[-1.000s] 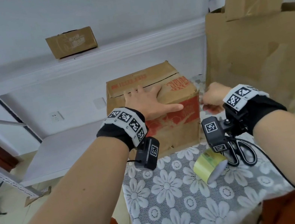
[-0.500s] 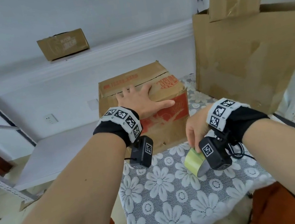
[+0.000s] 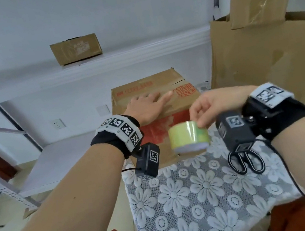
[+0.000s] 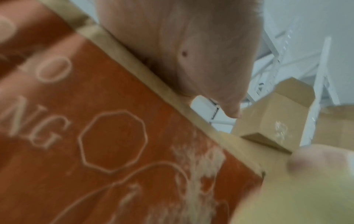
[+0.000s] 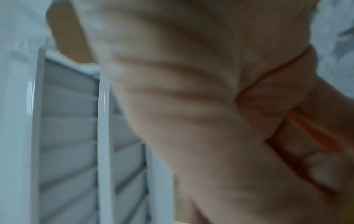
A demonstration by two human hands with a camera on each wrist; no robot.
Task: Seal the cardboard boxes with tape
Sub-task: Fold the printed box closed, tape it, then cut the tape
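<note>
A brown cardboard box (image 3: 142, 88) with red print stands at the far end of the table, its top flaps closed. My left hand (image 3: 147, 107) lies flat on its top with straight fingers; the left wrist view shows the palm (image 4: 182, 50) over the box's red side (image 4: 105, 144). My right hand (image 3: 210, 105) holds a roll of yellowish tape (image 3: 188, 139) in the air in front of the box, fingers curled over its upper edge. The right wrist view is blurred and shows only the hand (image 5: 191, 106) from close up.
Black-handled scissors (image 3: 245, 162) lie on the white lace tablecloth (image 3: 203, 198) under my right wrist. A tall open cardboard box (image 3: 271, 66) stands at the right. A small box (image 3: 76, 49) sits on the white shelf behind. Floor lies to the left.
My right hand went from beside the box down to the tape roll on the table, took it and lifted it up in front of the box. The left hand stayed on the box.
</note>
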